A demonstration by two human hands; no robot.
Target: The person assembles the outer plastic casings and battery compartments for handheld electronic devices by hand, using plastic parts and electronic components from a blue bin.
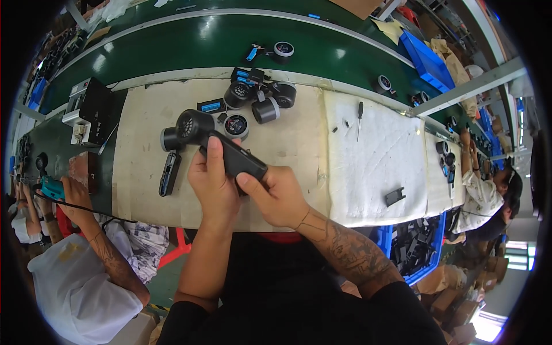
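Over the beige mat, both my hands hold a black handheld fan (237,156). Its round, grilled head points up and to the left. My left hand (215,187) is wrapped around the handle near the head, thumb on top. The lower end of the handle is gripped by my right hand (277,196), its thumb pressing on the end. Just left of the held fan lies another fan body (169,173) with its handle pointing toward me. Beyond my hands several fan units (265,109) with round heads sit in a cluster, some showing blue batteries (211,106).
On a white pad to the right lie a screwdriver (360,118) and a black plastic cover (395,196). A blue crate (439,241) of black parts stands below it. Behind runs a green conveyor (172,49). At left, a co-worker holds a teal power tool (53,188) near a boxy machine (86,109).
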